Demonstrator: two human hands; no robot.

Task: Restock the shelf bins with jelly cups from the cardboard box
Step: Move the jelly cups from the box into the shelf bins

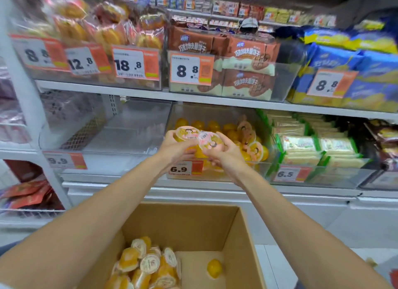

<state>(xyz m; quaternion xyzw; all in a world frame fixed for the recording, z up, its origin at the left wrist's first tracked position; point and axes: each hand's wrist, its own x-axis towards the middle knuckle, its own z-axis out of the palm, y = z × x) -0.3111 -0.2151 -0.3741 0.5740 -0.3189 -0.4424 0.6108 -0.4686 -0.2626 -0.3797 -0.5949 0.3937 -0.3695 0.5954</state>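
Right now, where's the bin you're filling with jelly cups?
The clear bin is centre frame on the lower shelf, behind the 6.9 price tag, between an empty bin and green-edged packets.

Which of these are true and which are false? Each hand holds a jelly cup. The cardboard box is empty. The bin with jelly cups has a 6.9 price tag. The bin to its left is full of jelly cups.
1. True: the left hand and right hand each hold a jelly cup.
2. False: the cardboard box still holds cups.
3. True: the jelly bin carries the 6.9 tag.
4. False: the left bin looks empty.
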